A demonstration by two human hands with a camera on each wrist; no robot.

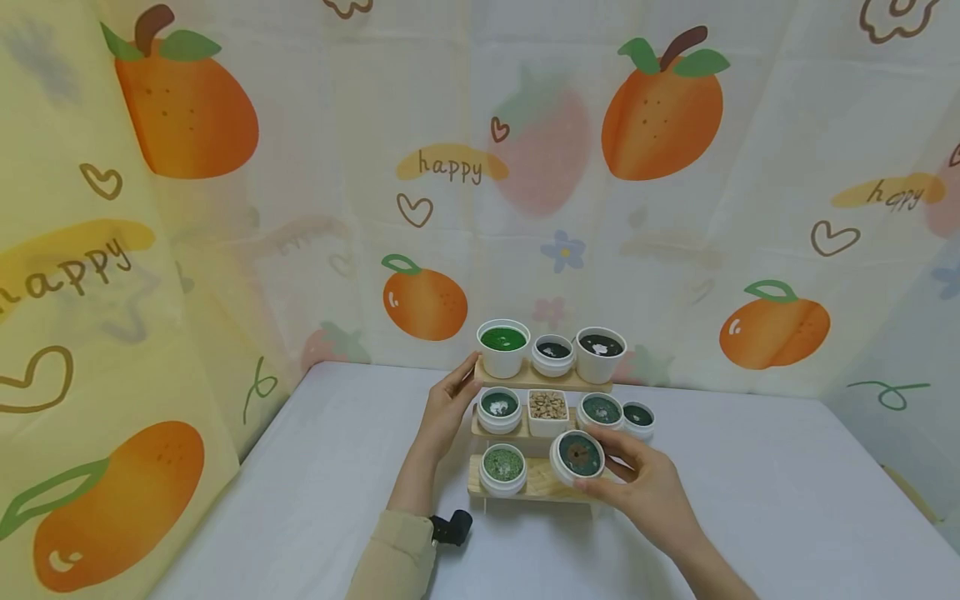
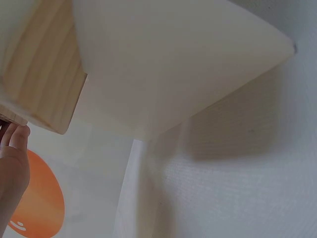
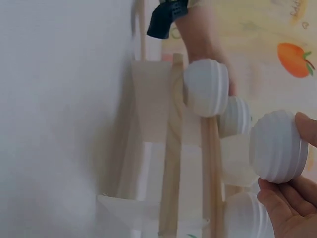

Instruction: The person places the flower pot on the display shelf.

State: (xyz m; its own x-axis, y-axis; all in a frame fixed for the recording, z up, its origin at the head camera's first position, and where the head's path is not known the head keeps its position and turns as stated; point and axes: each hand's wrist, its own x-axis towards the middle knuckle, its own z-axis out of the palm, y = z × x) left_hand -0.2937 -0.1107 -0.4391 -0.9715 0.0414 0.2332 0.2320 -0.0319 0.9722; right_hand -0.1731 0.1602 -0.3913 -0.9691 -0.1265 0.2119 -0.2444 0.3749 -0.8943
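Observation:
A tiered stand with wooden shelves (image 1: 546,475) carries small white pots. My left hand (image 1: 448,407) grips the left end of its top shelf (image 1: 545,379); in the left wrist view the fingers (image 2: 19,139) lie against a wooden edge. Between thumb and fingers, my right hand (image 1: 651,492) pinches a round white pot (image 1: 577,457) with a dark green surface and a brown patch in the middle. In the right wrist view this pot (image 3: 275,148) is held apart from the lowest shelf. On that shelf's left end stands a pot of green granules (image 1: 503,468).
The top shelf bears a bright green pot (image 1: 503,342) and two dark-filled ones. On the middle shelf are a square pot of tan pieces (image 1: 548,408) and round pots. A small dark-filled pot (image 1: 639,418) is at far right. A printed cloth hangs behind the white table (image 1: 300,517).

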